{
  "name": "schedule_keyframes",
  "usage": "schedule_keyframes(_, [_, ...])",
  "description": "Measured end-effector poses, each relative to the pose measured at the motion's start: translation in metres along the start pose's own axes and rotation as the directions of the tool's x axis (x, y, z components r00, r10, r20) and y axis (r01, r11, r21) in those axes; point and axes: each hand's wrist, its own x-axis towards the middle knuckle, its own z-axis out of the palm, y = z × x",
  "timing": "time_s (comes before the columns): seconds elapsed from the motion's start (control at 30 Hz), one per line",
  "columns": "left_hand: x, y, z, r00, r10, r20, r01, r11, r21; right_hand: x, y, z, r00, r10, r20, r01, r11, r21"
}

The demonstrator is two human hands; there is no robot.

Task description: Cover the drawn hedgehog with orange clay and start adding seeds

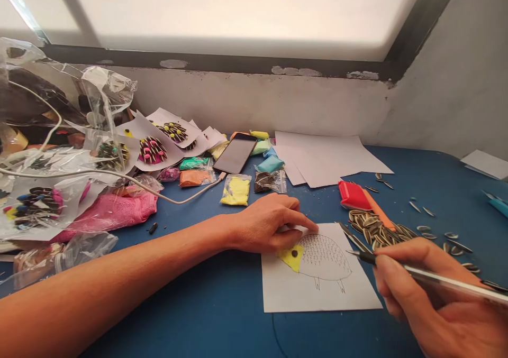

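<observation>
A white sheet of paper (286, 297) lies on the blue table with a pen-drawn hedgehog on it. Its body is filled with short marks, two thin legs hang below, and the head is yellow clay (291, 257) with a dark eye. Across the sheet's upper left rests my left hand (273, 223), index finger stretched along the drawing's top and nothing held. My right hand (424, 289) grips a clear ballpoint pen (420, 276), its tip just above the sheet's right side, near the hedgehog's rear. Sunflower seeds (377, 228) are heaped behind the pen.
A red clay packet (354, 195) touches the seed pile. Behind my left hand are a yellow clay packet (236, 190), a phone (235, 154) on a white cable (174, 202), and blank sheets (329, 154). At left lie finished hedgehog pictures (153, 149), a pink cloth (115, 210) and plastic bags.
</observation>
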Motion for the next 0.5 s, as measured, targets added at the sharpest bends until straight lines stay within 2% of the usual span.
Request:
schedule_keyframes(0.07, [0.0, 0.0, 0.0, 1.0, 0.004, -0.003, -0.004, 1.0, -0.001, 0.001, 0.0, 0.002, 0.999, 0.001, 0.048, 0.0, 1.0, -0.018])
schedule_keyframes(0.13, [0.0, 0.0, 0.001, 1.0, 0.006, -0.004, -0.006, 1.0, -0.004, 0.002, -0.002, 0.003, 0.987, -0.006, 0.16, 0.009, 1.0, -0.022])
schedule_keyframes(0.2, [0.001, 0.0, 0.001, 1.0, 0.005, -0.003, -0.005, 1.0, -0.005, 0.002, -0.004, 0.003, 0.982, 0.001, 0.189, 0.003, 1.0, -0.022])
schedule_keyframes(0.3, [0.001, -0.001, 0.002, 1.0, 0.006, -0.001, -0.006, 1.0, 0.008, 0.001, -0.008, 0.004, 0.986, -0.017, 0.165, 0.024, 0.999, -0.04])
schedule_keyframes(0.5, [0.001, -0.002, 0.002, 1.0, 0.01, -0.002, -0.01, 1.0, 0.015, -0.007, -0.009, 0.009, 1.0, -0.017, 0.02, 0.02, 0.983, -0.18])
